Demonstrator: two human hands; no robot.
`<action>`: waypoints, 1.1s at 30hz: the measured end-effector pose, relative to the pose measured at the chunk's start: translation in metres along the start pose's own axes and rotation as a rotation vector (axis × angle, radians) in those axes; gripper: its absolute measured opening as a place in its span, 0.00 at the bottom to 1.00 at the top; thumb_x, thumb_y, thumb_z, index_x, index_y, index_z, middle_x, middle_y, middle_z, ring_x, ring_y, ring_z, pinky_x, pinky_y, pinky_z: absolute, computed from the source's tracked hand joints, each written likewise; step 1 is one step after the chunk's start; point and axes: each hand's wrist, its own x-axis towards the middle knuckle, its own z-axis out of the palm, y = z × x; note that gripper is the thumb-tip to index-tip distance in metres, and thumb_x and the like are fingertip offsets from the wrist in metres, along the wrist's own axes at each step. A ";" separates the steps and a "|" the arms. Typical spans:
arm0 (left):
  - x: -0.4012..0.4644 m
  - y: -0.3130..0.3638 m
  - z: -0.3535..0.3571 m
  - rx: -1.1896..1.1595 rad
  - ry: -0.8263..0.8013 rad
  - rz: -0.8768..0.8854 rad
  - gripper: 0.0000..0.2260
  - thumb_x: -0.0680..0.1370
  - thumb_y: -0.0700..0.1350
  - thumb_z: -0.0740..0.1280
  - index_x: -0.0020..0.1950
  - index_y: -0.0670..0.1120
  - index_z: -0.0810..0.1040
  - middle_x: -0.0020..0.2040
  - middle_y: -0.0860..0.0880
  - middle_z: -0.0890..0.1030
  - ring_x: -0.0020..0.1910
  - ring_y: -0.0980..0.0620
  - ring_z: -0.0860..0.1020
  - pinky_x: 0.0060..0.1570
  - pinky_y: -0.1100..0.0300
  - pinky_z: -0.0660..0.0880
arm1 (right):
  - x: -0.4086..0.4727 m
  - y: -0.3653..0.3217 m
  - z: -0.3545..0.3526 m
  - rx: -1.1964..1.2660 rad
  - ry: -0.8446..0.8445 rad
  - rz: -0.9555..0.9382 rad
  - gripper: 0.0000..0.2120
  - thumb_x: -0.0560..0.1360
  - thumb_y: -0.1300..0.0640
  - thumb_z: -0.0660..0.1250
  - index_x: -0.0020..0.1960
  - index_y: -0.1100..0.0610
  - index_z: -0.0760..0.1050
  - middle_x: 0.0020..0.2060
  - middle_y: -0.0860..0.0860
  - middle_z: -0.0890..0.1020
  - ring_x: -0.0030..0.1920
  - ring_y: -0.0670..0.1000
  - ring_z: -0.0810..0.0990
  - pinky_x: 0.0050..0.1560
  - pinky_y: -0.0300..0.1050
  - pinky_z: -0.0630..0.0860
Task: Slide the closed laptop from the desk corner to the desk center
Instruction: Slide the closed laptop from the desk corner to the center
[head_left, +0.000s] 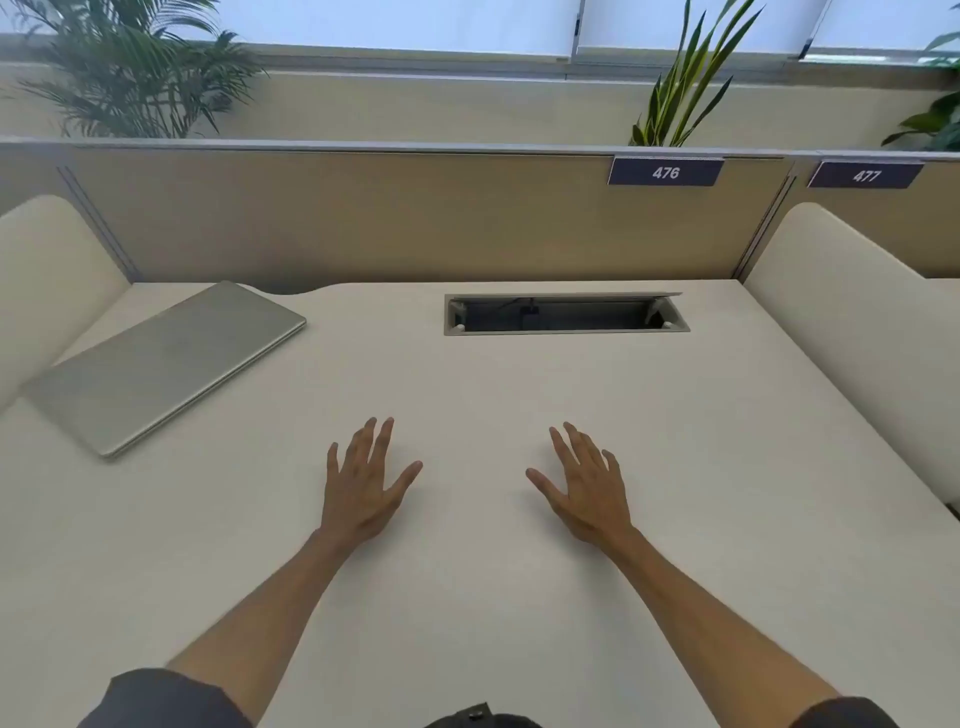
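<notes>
A closed silver laptop (166, 364) lies at an angle in the far left corner of the off-white desk (478, 597). My left hand (363, 483) is spread flat, palm down, over the middle of the desk, well to the right of the laptop and apart from it. My right hand (587, 488) is spread the same way a little further right. Neither hand holds anything.
An open cable tray (566, 314) is set into the desk at the back centre. A beige partition (415, 218) with number plates 476 and 477 closes the back. Cream side dividers (52, 260) stand left and right. Plants rise behind the partition.
</notes>
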 end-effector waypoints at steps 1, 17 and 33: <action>-0.004 0.001 0.000 -0.011 -0.005 -0.005 0.38 0.75 0.71 0.44 0.80 0.53 0.49 0.81 0.47 0.54 0.79 0.48 0.55 0.75 0.45 0.43 | -0.002 0.000 0.000 0.003 -0.009 0.004 0.38 0.75 0.28 0.45 0.80 0.47 0.53 0.80 0.47 0.54 0.79 0.49 0.53 0.76 0.53 0.51; -0.034 -0.006 0.022 -0.020 -0.035 -0.014 0.36 0.75 0.71 0.43 0.80 0.56 0.49 0.81 0.50 0.53 0.79 0.53 0.48 0.76 0.46 0.42 | -0.023 0.013 0.021 0.025 -0.022 0.021 0.39 0.75 0.27 0.44 0.80 0.47 0.53 0.80 0.46 0.53 0.80 0.47 0.50 0.78 0.51 0.47; -0.034 -0.006 0.023 0.022 -0.063 -0.017 0.39 0.73 0.71 0.42 0.79 0.54 0.55 0.81 0.49 0.52 0.80 0.53 0.46 0.75 0.47 0.40 | -0.023 0.014 0.023 0.044 -0.035 0.030 0.36 0.77 0.31 0.50 0.80 0.48 0.54 0.80 0.47 0.52 0.80 0.46 0.47 0.78 0.50 0.43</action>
